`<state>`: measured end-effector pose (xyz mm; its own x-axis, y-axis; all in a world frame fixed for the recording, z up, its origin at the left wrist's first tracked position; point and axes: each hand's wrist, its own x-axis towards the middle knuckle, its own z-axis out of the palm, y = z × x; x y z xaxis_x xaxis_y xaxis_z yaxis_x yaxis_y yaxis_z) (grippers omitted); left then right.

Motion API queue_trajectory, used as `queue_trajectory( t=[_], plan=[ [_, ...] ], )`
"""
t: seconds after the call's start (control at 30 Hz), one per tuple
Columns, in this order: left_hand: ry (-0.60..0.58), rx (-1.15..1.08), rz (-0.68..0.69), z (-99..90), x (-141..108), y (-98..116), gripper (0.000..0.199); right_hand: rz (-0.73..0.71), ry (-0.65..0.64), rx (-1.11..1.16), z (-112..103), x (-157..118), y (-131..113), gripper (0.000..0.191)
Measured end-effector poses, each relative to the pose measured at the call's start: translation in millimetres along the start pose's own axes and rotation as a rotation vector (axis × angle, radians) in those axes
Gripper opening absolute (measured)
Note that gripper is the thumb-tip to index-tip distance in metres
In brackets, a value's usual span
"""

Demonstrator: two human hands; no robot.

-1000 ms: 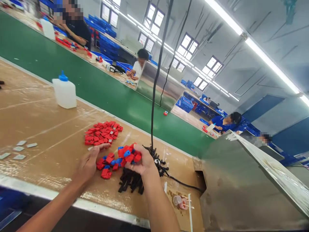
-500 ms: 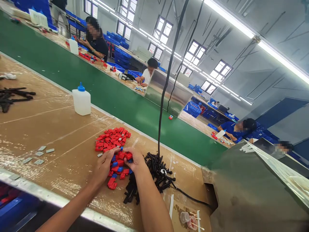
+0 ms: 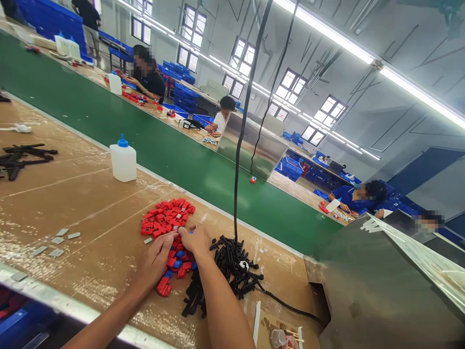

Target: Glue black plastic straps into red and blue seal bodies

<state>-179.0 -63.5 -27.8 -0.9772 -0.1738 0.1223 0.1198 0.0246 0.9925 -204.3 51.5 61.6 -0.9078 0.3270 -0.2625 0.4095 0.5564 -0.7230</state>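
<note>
At lower centre of the frame, the left hand (image 3: 154,261) and right hand (image 3: 196,241) meet at red-and-blue parts (image 3: 177,263); whether the fingers grasp one cannot be determined; wrist contact could scatter them.

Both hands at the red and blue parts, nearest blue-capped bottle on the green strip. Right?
No: the bottle stands on the brown worktop, beside the green strip, per the head view. Left hand and right hand are at the red and blue parts.

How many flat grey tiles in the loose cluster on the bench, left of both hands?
5: top tile, right tile, middle tile, left tile, bottom tile. None looks hidden there.
</note>
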Motion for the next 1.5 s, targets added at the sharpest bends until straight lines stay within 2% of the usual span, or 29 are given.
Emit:
queue_trajectory(
  t=[0.1, 0.33, 0.43, 0.57, 0.7, 0.87, 1.0, 1.13, 1.37, 1.5],
  plan=[
    [0.0, 0.014, 0.001, 0.3, 0, -1, 0.052, -0.027, -0.013, -0.061, 1, 6, -3, 0.029],
    [-0.021, 0.038, 0.018, -1.1, -3, 1, 0.051, 0.002, -0.03, -0.108, 1, 10, 0, 0.016],
    [0.01, 0.056, 0.03, -1.8, -5, 2, 0.052, -0.017, -0.052, -0.111, 2, 4, 3, 0.01],
    [0.073, 0.102, 0.05, -5.1, -7, 5, 0.05, -0.094, -0.063, -0.136, 5, -8, 2, 0.01],
    [0.105, 0.157, 0.035, -13.1, -9, 9, 0.047, -0.205, -0.062, -0.194, 7, -25, 0, 0.02],
    [0.07, 0.24, 0.042, -26.1, -12, 13, 0.047, -0.36, -0.121, -0.233, 10, -39, 4, 0.026],
    [0.013, 0.298, 0.072, -33.7, -11, 14, 0.052, -0.437, -0.211, -0.165, 3, -28, 9, 0.028],
    [-0.007, 0.336, 0.096, -36.3, -11, 12, 0.056, -0.465, -0.227, -0.073, -6, -12, 15, 0.042],
    [-0.007, 0.389, 0.126, -36.4, -8, 5, 0.05, -0.507, -0.26, -0.042, 3, -14, 28, 0.033],
    [-0.017, 0.413, 0.124, -35.8, -7, 8, 0.054, -0.506, -0.256, -0.029, -5, -9, 32, 0.038]
  ],
)
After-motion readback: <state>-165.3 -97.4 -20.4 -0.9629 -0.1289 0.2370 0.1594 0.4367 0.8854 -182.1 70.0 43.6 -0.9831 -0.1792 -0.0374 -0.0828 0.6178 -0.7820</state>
